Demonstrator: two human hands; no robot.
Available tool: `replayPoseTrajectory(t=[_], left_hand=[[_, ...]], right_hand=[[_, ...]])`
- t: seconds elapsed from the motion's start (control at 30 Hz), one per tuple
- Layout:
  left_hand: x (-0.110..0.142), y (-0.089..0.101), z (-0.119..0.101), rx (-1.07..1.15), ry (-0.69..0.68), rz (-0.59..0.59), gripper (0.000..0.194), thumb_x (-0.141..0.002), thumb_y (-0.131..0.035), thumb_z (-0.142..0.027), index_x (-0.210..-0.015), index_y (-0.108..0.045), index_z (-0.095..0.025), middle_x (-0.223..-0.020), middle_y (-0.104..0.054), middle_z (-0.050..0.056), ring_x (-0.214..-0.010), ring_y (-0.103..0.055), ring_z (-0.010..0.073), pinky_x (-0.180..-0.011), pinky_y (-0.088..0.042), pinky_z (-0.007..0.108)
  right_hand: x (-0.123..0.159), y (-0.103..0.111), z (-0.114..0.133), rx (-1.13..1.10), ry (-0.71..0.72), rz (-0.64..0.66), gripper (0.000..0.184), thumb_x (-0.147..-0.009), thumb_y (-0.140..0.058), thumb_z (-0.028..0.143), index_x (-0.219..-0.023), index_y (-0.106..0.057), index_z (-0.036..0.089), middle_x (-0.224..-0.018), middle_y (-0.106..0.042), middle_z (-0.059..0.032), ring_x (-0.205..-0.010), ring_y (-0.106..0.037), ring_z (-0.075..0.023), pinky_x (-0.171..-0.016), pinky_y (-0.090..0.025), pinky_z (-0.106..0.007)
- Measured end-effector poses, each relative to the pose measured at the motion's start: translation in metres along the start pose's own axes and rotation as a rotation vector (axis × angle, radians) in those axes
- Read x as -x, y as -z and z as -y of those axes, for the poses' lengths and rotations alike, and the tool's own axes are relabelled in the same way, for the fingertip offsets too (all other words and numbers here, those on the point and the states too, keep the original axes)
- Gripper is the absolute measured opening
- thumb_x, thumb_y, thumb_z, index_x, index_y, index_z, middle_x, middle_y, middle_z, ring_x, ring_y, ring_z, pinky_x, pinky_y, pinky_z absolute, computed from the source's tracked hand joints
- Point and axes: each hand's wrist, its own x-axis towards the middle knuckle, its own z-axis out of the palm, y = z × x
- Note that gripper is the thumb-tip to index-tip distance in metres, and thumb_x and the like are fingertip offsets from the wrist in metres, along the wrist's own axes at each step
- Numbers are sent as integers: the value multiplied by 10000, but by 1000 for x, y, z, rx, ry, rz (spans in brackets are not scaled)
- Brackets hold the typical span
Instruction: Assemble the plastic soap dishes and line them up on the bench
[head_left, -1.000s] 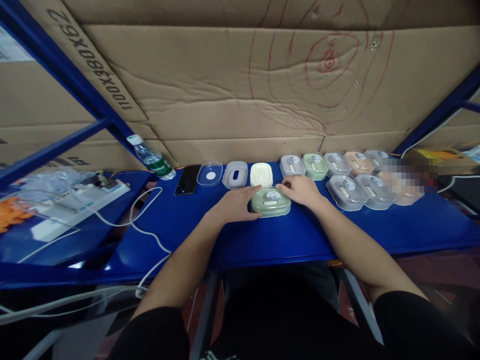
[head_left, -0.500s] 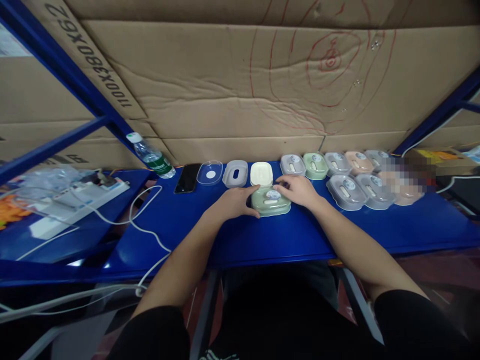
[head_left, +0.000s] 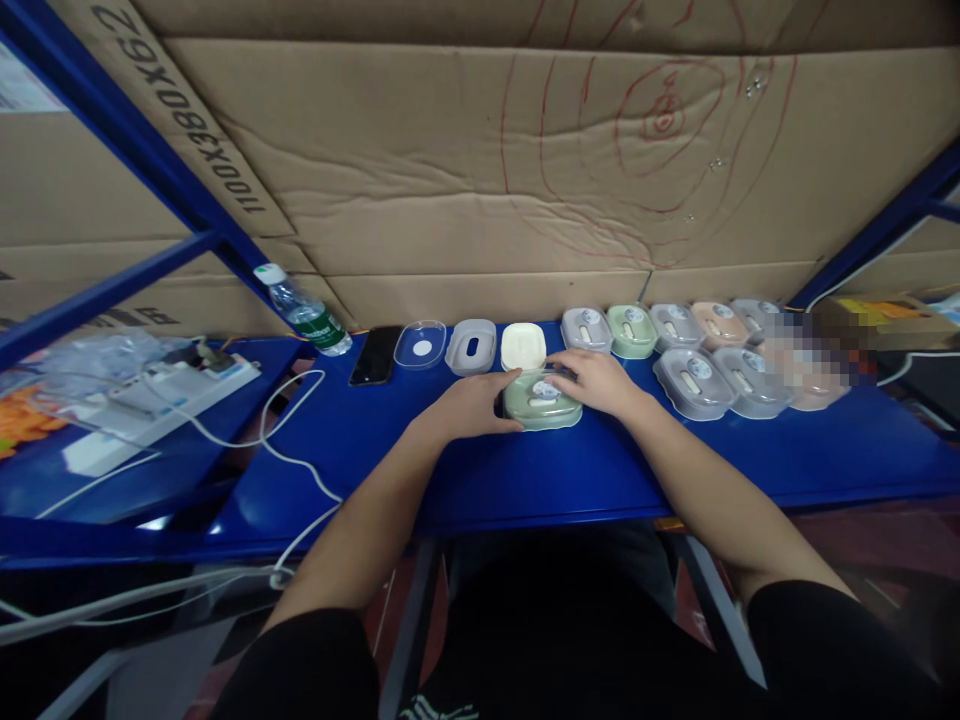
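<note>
A green plastic box with a clear lid (head_left: 546,412) rests on the blue table in front of me, a round sticker on its top. Around its left side curls my left hand (head_left: 469,405), thumb at the near corner and fingers at the far one. My right hand (head_left: 596,382) grips the far right part, with its thumb over the lid by the sticker; some fingertips are hidden. Just behind the box lie a cream-coloured dish (head_left: 523,346), a grey tray with an oval slot (head_left: 471,347) and a clear lid with a white round sticker (head_left: 420,346).
Several similar lidded boxes in grey, green and peach (head_left: 694,384) stand in two rows at the right. Leftward are a black phone (head_left: 376,356), a water bottle (head_left: 311,318), a white power strip (head_left: 161,415) and a loose white cable (head_left: 300,462). Cardboard (head_left: 420,150) walls the back.
The right thumb has shifted slightly left onto the lid, near the sticker. The green box and my left hand have hardly moved.
</note>
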Motion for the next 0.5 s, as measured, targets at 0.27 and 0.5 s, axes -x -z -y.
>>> replayPoseTrajectory(t=[0.27, 0.5], left_hand=[[-7, -15, -1, -18, -61, -53, 910, -789, -759, -650, -1546, -440, -258, -1402, -655, 127, -1230, -653, 324, -1004, -527, 452], [-9, -14, -11, 21, -73, -96, 935, -670, -822, -702, -1433, -554, -231, -1267, -718, 108, -1158, -686, 323, -954, -546, 430]], right_hand=[[2, 15, 25, -48, 235, -11, 451, -966, -632, 442, -1348, -665, 205, -1288, -722, -112, -1212, -629, -307, -1048, -459, -477], [5, 13, 49, -82, 313, 65, 496, -918, -665, 407, -1379, -651, 223, -1394, -667, -110, -1283, -594, -308, -1115, -404, -504]])
